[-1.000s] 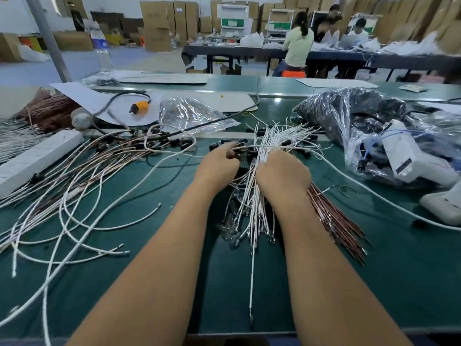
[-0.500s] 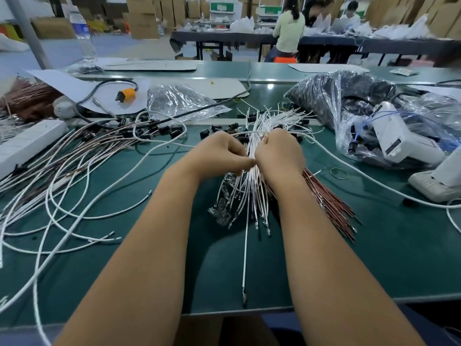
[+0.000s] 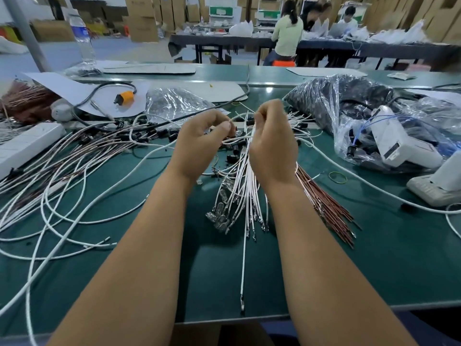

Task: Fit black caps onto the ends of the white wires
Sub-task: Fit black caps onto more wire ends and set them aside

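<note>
writing: none legible, bottle (image 3: 82, 33) label blurred | left hand (image 3: 202, 143) pinches a black cap (image 3: 231, 126) | right hand (image 3: 272, 143) pinches a white wire (image 3: 245, 221) raised from the white wires (image 3: 239, 196) mid-table | room: bare green table (image 3: 349, 270) near front edge, loose wires left, plastic bags (image 3: 349, 108) right

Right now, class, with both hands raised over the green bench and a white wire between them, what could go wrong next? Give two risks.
1. The left hand pinches a small black cap at its fingertips; it could slip and drop among the loose black caps below.
2. The thin white wire in the right hand hangs through the white wire bundle; lifting may snag and drag others towards the green bench edge.
</note>
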